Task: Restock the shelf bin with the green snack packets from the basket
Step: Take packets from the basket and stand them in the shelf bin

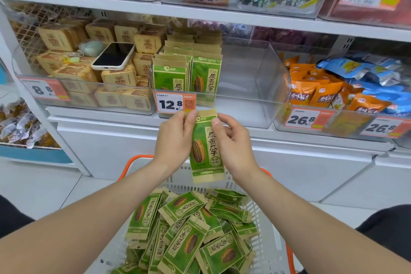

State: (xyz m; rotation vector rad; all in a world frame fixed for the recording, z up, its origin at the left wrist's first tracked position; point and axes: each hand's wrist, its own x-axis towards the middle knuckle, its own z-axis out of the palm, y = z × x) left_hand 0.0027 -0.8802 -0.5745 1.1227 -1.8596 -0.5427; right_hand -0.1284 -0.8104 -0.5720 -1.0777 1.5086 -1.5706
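Left grip (pixel 175 138), right grip (pixel 233 143) pinch packet (pixel 205 147); basket (pixel 270 240) cropped.

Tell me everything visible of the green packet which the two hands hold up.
The held packet is a flat, narrow pouch, green in front with tan, paper-like bands at top and bottom. It shows a striped brown seed, dark characters and a round seal. It hangs nearly upright, front toward the camera, above the basket and just below the price tag of the shelf bin. The left hand pinches its top left corner; the right hand pinches its upper right edge. Nothing else touches it.
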